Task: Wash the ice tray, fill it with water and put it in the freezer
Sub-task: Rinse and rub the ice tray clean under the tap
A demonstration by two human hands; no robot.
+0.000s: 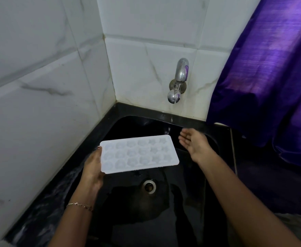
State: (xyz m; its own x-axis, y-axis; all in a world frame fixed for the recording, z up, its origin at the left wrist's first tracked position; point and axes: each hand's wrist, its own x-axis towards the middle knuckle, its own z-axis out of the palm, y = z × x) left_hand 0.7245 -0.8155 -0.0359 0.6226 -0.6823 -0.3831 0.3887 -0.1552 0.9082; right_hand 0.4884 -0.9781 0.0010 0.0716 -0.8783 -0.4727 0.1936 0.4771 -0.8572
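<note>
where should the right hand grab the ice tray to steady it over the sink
Pinch the flat rim at the free right short end of the ice tray, coming in from the right with the thumb on top. The left hand grips the left end, the tray lies roughly level, cavities up, over the sink, and the open right hand hovers near that free end.

A left forearm (71,227) and a right forearm (235,193) are seen bare up to the lower edge of the view. A thin gold-coloured chain bracelet (80,206) of small links is worn around the left wrist. The left hand (92,168) and the right hand (194,145) are bare as well.
</note>
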